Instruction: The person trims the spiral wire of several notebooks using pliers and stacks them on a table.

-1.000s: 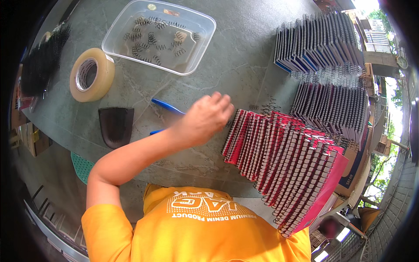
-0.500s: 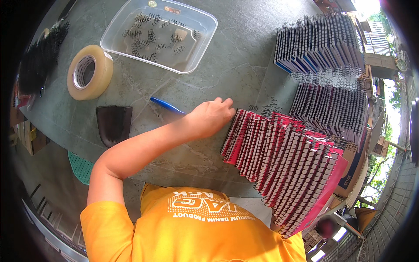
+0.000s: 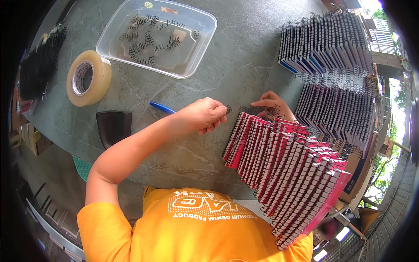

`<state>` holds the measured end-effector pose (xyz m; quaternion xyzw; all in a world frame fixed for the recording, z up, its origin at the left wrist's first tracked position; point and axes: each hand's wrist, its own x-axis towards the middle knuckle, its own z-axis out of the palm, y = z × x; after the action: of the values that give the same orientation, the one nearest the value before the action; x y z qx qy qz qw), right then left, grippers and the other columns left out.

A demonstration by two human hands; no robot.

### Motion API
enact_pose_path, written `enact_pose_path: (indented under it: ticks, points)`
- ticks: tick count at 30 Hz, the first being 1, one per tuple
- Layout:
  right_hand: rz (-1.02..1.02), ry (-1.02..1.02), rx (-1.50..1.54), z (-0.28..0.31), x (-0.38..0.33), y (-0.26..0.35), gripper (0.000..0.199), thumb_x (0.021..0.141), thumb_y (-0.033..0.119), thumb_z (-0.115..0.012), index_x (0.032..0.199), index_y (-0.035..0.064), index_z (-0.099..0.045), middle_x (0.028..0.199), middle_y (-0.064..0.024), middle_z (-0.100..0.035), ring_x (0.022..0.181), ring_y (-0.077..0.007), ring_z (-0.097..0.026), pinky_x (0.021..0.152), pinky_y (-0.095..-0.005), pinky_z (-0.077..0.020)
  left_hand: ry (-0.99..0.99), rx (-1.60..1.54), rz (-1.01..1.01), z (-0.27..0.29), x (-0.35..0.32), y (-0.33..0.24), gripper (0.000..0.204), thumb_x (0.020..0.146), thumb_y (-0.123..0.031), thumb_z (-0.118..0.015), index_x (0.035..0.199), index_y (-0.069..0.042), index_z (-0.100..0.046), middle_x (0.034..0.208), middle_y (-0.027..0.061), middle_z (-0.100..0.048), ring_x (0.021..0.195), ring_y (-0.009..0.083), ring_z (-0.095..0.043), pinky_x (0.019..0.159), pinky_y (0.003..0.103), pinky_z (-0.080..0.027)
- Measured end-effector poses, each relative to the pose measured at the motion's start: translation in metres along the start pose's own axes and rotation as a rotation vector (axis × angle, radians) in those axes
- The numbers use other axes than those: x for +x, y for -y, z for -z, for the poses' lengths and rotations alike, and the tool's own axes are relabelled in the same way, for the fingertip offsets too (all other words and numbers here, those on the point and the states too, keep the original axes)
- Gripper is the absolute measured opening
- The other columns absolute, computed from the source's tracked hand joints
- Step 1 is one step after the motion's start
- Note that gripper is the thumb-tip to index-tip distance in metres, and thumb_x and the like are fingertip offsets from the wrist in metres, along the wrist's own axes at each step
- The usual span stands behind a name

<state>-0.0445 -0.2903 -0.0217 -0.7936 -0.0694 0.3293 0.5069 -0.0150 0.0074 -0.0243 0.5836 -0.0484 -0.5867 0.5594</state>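
My left hand (image 3: pixel 205 115) is closed, with a short piece of black spiral coil (image 3: pixel 228 109) poking out of its fingertips. It hovers just left of a row of spiral-bound notebooks with pink-red covers (image 3: pixel 283 159), standing packed together with their coils toward me. Behind that row, my right hand (image 3: pixel 274 105) is partly hidden by the notebooks and loose coils. Its index finger stretches left, apart from the thumb, beside a loose black coil (image 3: pixel 247 109). Whether it touches this coil I cannot tell. More coil (image 3: pixel 275 112) stands in front of its palm.
A clear plastic tub (image 3: pixel 192 61) holding several short coils stands at the back. Left of it lie a tape roll (image 3: pixel 101 83), a blue pen (image 3: pixel 162 107) and a dark pouch-like piece (image 3: pixel 114 129). Blue notebooks (image 3: pixel 325 43) and dark-red ones (image 3: pixel 334 111) stand at right.
My right hand has come into view behind the pink-red notebooks. My left hand has drawn slightly left and down, and a coil piece now shows at its fingertips.
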Motion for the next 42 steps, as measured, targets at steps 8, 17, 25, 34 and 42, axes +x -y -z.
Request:
enact_pose_path:
  ticks: [8, 17, 25, 34, 42]
  points:
    - [-0.065, 0.000, -0.301, -0.008, 0.014, 0.044, 0.036, 0.073, -0.003, -0.065, 0.108, 0.0053, -0.062, 0.096, -0.0079, -0.053, 0.082, -0.0158, -0.052, 0.071, -0.0277, -0.0434, 0.049, 0.019, -0.344, 0.005, 0.007, -0.004, 0.021, 0.081, -0.013, -0.050, 0.097, -0.001, -0.055, 0.094, 0.0099, -0.054, 0.080, 0.0194, -0.058, 0.061, 0.030, -0.051]
    - [-0.186, -0.081, 0.431, -0.014, 0.021, 0.026, 0.023, 0.085, 0.009, -0.064, 0.102, -0.0030, -0.054, 0.098, -0.0129, -0.063, 0.091, -0.0181, -0.063, 0.082, -0.0298, -0.0503, -0.808, 1.197, -1.010, -0.035, 0.064, 0.011, 0.032, 0.072, -0.010, -0.059, 0.104, -0.007, -0.054, 0.103, 0.0075, -0.051, 0.096, 0.0245, -0.051, 0.074, 0.033, -0.044]
    - [-0.266, 0.075, 0.917, -0.017, -0.017, 0.037, 0.032, 0.095, 0.025, -0.050, 0.109, -0.0041, -0.052, 0.107, -0.0140, -0.062, 0.095, -0.0156, -0.062, 0.083, -0.0291, -0.0529, -0.612, 1.354, -0.862, -0.009, 0.050, 0.012, 0.028, 0.078, -0.021, -0.058, 0.103, -0.011, -0.055, 0.106, 0.0064, -0.050, 0.101, 0.0240, -0.046, 0.081, 0.039, -0.038]
    - [-0.142, 0.118, 1.003, -0.027, -0.034, 0.039, 0.058, 0.095, 0.041, -0.041, 0.122, -0.0101, -0.043, 0.116, -0.0221, -0.057, 0.105, -0.0242, -0.060, 0.089, -0.0370, -0.0513, -0.788, 1.509, -0.855, -0.033, 0.028, 0.041, 0.025, 0.072, -0.016, -0.059, 0.096, -0.010, -0.052, 0.090, 0.0052, -0.049, 0.074, 0.0184, -0.053, 0.047, 0.025, -0.044]
    - [-0.103, 0.183, 1.072, -0.024, -0.038, 0.060, 0.069, 0.095, 0.048, -0.036, 0.126, -0.0127, -0.037, 0.120, -0.0257, -0.053, 0.109, -0.0282, -0.057, 0.090, -0.0414, -0.0504, -0.994, 1.344, -1.081, -0.001, -0.012, -0.041, 0.021, 0.076, -0.007, -0.058, 0.095, -0.005, -0.050, 0.079, 0.0089, -0.054, 0.065, 0.0217, -0.061, 0.049, 0.029, -0.052]
